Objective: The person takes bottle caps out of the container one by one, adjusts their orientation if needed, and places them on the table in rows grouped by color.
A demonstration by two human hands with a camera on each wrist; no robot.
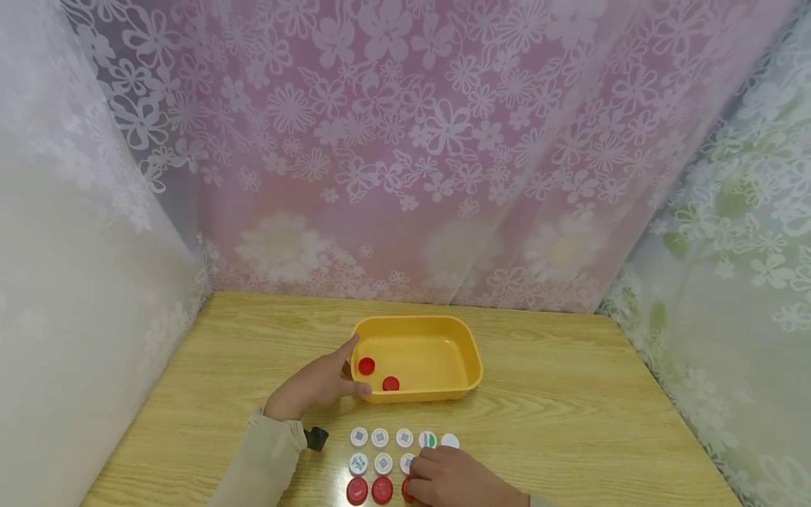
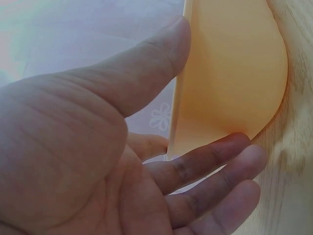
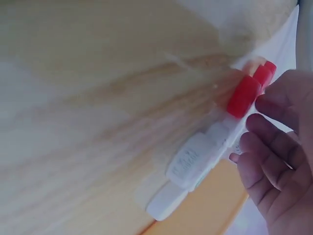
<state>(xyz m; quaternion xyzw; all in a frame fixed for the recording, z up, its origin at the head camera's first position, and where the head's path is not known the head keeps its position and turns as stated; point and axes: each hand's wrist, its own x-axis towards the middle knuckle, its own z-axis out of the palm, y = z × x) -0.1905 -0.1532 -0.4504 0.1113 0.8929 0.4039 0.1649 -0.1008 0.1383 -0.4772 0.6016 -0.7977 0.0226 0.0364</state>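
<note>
A yellow plastic bin [image 1: 415, 320] stands on the table, with two red bottle caps [image 1: 367, 365] inside at its left end. My left hand [image 1: 322, 382] grips that left end, thumb on the rim and fingers along the outer wall. In front of the bin lie rows of white caps [image 1: 380, 437] with printed marks and a nearer row of red caps [image 1: 382, 490]. Over the right end of the red row is my right hand [image 1: 456, 477], partly covering a red cap. The right wrist view shows its bent fingertips [image 3: 264, 104] close beside that red cap [image 3: 244, 96], without a clear grip.
The wood-grain table [image 1: 570, 394] reaches back to a pink floral curtain [image 1: 405, 176]. Pale floral curtains [image 1: 728, 338] hang along both sides. A small black object [image 1: 316, 438] shows beside the left sleeve.
</note>
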